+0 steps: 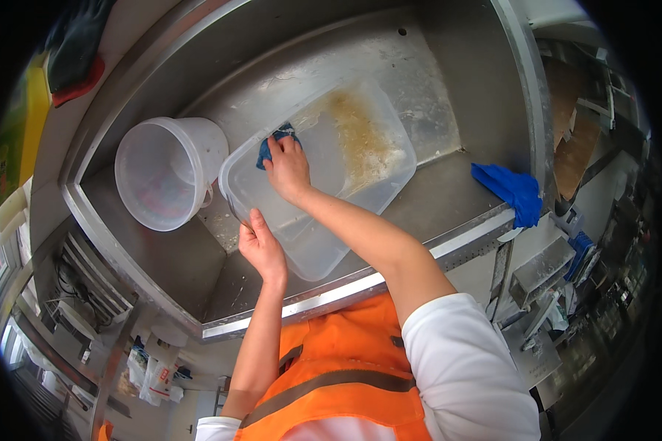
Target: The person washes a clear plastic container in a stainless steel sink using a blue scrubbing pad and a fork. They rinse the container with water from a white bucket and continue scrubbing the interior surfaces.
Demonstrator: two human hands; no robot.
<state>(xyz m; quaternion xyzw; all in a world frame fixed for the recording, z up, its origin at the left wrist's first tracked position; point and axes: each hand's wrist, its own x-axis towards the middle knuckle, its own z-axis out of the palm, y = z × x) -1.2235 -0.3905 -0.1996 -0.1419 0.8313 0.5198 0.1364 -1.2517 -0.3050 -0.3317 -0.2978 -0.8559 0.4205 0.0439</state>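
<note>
A translucent rectangular plastic tub (320, 242) lies tilted in a deep stainless steel sink, with brownish-yellow residue and cloudy liquid inside. My right hand (288, 170) presses a wet blue cloth (263, 155) against the tub's inner wall near its far left side. With thumb and fingers my left hand (262, 245) grips the tub's near left rim. A translucent round plastic bucket (157, 176) leans on its side in the sink, left of the tub, its mouth towards me.
A blue cloth or glove (510, 193) hangs over the sink's front rim (336, 297) at right. Dark gloves with a red cuff (80, 82) lie beyond the left rim, near a yellow and green package (19, 132). Cardboard (576, 154) stands at far right.
</note>
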